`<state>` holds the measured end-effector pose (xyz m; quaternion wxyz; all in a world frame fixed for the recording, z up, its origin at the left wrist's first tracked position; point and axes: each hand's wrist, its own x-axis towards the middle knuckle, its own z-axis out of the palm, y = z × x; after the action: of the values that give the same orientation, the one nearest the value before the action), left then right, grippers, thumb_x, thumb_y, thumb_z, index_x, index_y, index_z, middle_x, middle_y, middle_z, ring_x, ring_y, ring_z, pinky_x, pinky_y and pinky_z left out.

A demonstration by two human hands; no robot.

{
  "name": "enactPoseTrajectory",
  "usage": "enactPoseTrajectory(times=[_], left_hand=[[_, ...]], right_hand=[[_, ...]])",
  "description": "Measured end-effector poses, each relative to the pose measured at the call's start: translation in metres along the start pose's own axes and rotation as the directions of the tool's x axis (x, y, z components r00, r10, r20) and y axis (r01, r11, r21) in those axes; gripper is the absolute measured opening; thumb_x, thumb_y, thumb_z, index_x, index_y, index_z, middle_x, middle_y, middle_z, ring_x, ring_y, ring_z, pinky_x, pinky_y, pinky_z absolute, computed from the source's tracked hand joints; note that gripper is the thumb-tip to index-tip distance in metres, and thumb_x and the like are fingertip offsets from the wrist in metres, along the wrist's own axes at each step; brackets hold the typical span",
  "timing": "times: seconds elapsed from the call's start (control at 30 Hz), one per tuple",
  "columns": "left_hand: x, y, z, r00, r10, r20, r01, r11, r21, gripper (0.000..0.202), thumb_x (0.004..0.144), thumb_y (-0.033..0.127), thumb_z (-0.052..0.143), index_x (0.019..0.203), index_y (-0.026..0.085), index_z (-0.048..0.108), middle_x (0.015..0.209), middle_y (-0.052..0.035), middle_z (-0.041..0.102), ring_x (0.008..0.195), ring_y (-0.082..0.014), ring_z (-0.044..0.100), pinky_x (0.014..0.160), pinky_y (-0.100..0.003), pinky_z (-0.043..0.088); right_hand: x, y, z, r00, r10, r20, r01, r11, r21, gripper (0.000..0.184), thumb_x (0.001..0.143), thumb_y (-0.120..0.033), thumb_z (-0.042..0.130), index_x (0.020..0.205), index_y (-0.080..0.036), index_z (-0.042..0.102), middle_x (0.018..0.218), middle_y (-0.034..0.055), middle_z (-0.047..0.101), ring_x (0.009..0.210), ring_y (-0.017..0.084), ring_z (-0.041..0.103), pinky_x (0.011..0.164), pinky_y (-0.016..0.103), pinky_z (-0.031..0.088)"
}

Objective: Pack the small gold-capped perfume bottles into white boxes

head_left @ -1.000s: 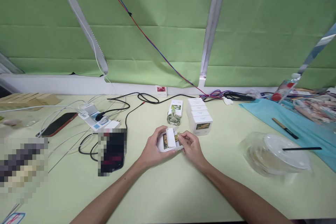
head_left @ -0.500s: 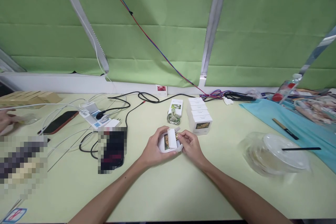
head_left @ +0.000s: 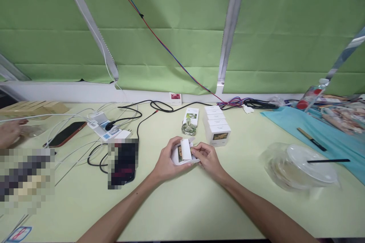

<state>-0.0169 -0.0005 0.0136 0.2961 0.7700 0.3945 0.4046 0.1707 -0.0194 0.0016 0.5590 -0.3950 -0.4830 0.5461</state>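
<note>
My left hand [head_left: 166, 162] is wrapped round a small white box [head_left: 186, 149] with a dark, yellow-flowered picture on its face, and its end flap stands open. At the open right end, my right hand [head_left: 207, 156] has thumb and fingers pinched together; what is between them is hidden. Just beyond the box stands a clear glass perfume bottle [head_left: 188, 127] with a pale green tint. Behind the bottle lies a white carton with a green and white picture [head_left: 191, 114]. To its right, several white boxes [head_left: 218, 126] are lined up in a row.
On the left are a power strip [head_left: 110, 131] with cables, a phone [head_left: 66, 133] and another person's hand [head_left: 11, 133]. A bagged plastic container [head_left: 302, 169], a blue cloth [head_left: 288, 121] and a knife-like tool [head_left: 311, 139] lie on the right. A small box [head_left: 175, 98] leans at the back.
My right fingers have pressed slightly further into the box's open end, and the gold bit seen beside them is now covered. The other person's hand at far left has shifted slightly.
</note>
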Motion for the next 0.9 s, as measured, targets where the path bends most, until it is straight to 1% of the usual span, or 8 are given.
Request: enactPoseTrajectory(times=[0.2,0.43,0.7,0.9], left_hand=[[-0.001,-0.002,0.0,1.0,0.007,0.005,-0.007,1.0,-0.01,0.075,0.068,0.04,0.086,0.129,0.023,0.044,0.127,-0.0109,0.063,0.117,-0.028,0.065,0.094,-0.037,0.056],[-0.002,-0.006,0.0,1.0,0.004,0.026,-0.004,1.0,-0.001,0.078,0.067,0.04,0.087,0.131,0.024,0.045,0.127,-0.0094,0.062,0.116,-0.0272,0.064,0.094,-0.037,0.055],[-0.001,-0.006,0.0,0.999,0.005,0.047,-0.005,1.0,0.0,0.078,0.067,0.04,0.087,0.131,0.024,0.045,0.126,-0.0098,0.063,0.113,-0.0276,0.066,0.093,-0.038,0.056],[-0.001,-0.008,0.0,0.999,0.026,0.025,-0.026,1.0,0.007,0.079,0.065,0.039,0.088,0.131,0.024,0.047,0.126,-0.0099,0.064,0.112,-0.0277,0.067,0.092,-0.037,0.057]], right_hand=[[0.002,0.005,-0.001,0.999,0.038,0.019,-0.038,0.999,0.019,0.041,0.073,-0.056,0.08,0.071,-0.018,0.063,0.058,-0.004,0.056,0.045,0.008,0.04,0.037,0.021,0.03],[0.004,0.012,-0.005,0.995,0.098,0.038,-0.099,0.994,0.043,0.04,0.073,-0.053,0.082,0.072,-0.017,0.065,0.056,-0.0044,0.057,0.039,0.005,0.041,0.033,0.018,0.03],[0.007,0.012,-0.007,0.991,0.122,0.052,-0.123,0.992,0.022,0.039,0.073,-0.052,0.081,0.072,-0.016,0.066,0.053,-0.0048,0.058,0.033,0.004,0.04,0.031,0.018,0.028],[0.008,0.015,-0.009,0.991,0.113,0.068,-0.115,0.993,0.022,0.037,0.073,-0.049,0.082,0.07,-0.017,0.065,0.052,-0.0058,0.057,0.033,0.004,0.039,0.031,0.018,0.029]])
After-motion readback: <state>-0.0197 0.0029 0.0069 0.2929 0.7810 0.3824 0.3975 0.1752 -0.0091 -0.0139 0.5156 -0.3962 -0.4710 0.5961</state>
